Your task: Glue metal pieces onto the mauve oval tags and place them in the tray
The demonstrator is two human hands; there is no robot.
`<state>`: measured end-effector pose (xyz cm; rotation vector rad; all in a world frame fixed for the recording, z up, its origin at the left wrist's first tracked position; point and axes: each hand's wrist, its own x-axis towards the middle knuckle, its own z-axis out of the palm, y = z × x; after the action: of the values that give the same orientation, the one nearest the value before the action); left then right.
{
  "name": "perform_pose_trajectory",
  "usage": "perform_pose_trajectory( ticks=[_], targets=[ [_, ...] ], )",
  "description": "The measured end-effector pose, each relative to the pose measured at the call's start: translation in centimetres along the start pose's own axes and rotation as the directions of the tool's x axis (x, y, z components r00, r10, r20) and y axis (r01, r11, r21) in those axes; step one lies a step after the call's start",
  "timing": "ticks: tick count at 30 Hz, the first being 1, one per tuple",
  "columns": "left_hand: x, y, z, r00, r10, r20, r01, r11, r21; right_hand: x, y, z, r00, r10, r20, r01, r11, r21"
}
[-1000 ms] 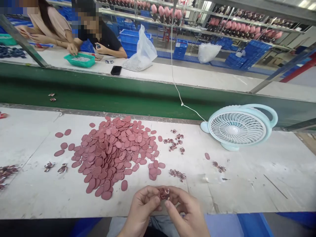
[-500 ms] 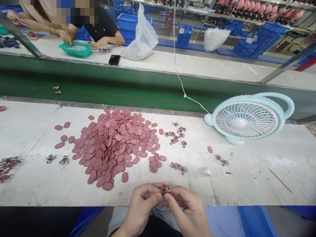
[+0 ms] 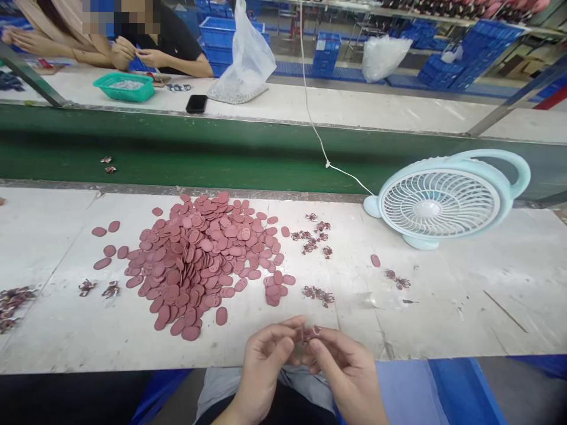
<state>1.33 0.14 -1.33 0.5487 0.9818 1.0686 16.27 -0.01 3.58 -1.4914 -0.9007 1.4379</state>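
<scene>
Piece (image 3: 309,334) turned between left hand (image 3: 268,355) and right hand (image 3: 349,367), fingertips of both pinching it. Adjusting step, looks like; next move calls for steady hold. Discs (image 3: 190,260) left of grip, clips (image 3: 318,294) beyond.

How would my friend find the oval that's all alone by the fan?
Start at the pale blue fan at the right of the near table. Below its left side in the picture, just up and left of a clump of shiny brown parts, lies one flat, dull-red oval. Unlike those in the heap of ovals to its left, it touches no other.
</scene>
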Motion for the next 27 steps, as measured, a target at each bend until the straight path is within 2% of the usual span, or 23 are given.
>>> perform_pose_trajectory(
  ticks=[2, 3, 5, 7, 8, 10, 13, 15, 18, 19, 21, 24, 27],
  targets=[
    [0.8, 0.8, -1.2, 0.995, 0.1, 0.02, -0.102, 0.962, 0.254, -0.5, 0.6, -1.5, 0.99, 0.029, -0.139, -0.027, 0.999, 0.02],
    [1.5, 1.5, -1.9, 0.979, 0.202, 0.039, -0.198, 0.876, 0.439, -0.8, 1.0, -2.5, 0.976, 0.037, -0.212, -0.033, 0.999, 0.021],
    [3.1, 3.0, -3.3, 0.908, 0.394, 0.145, -0.356, 0.538, 0.764, -1.4, 2.1, -4.8, 0.946, 0.034, -0.321, -0.037, 0.999, -0.003],
    [4.8, 4.2, -4.1, 0.853, 0.453, 0.259, -0.384, 0.209, 0.899, -2.1, 3.6, -7.3, 0.921, 0.015, -0.39, -0.038, 0.998, -0.052],
    [5.5, 4.6, -4.2, 0.846, 0.44, 0.301, -0.375, 0.09, 0.923, -2.5, 4.4, -8.6, 0.909, 0.007, -0.417, -0.043, 0.996, -0.078],
    [6.4, 5.0, -4.0, 0.852, 0.395, 0.344, -0.363, -0.029, 0.931, -3.3, 6.2, -11.0, 0.88, 0.004, -0.475, -0.069, 0.99, -0.119],
    [6.8, 5.0, -3.4, 0.867, 0.333, 0.37, -0.357, -0.102, 0.928, -4.5, 9.2, -14.1, 0.81, 0.008, -0.586, -0.104, 0.986, -0.131],
    [6.8, 5.0, -3.2, 0.879, 0.3, 0.372, -0.344, -0.143, 0.928, -5.0, 11.3, -16.1, 0.75, -0.016, -0.661, -0.062, 0.994, -0.095],
    [6.9, 5.2, -3.3, 0.906, 0.241, 0.349, -0.324, -0.137, 0.936, -5.1, 15.0, -18.7, 0.659, -0.045, -0.751, 0.003, 0.998, -0.058],
    [7.0, 5.3, -3.4, 0.915, 0.217, 0.341, -0.321, -0.123, 0.939, -4.9, 16.3, -19.4, 0.646, -0.042, -0.763, -0.01, 0.998, -0.064],
    [7.2, 5.6, -3.7, 0.93, 0.18, 0.322, -0.313, -0.078, 0.947, -4.5, 19.0, -20.3, 0.675, -0.017, -0.738, -0.083, 0.992, -0.099],
    [7.3, 6.0, -4.1, 0.946, 0.157, 0.284, -0.289, 0.009, 0.957, -3.7, 22.7, -20.4, 0.778, 0.031, -0.627, -0.214, 0.952, -0.218],
    [7.0, 6.5, -4.6, 0.952, 0.166, 0.257, -0.28, 0.135, 0.951, -3.1, 25.3, -20.0, 0.838, 0.044, -0.544, -0.298, 0.872, -0.389]
  ],
)
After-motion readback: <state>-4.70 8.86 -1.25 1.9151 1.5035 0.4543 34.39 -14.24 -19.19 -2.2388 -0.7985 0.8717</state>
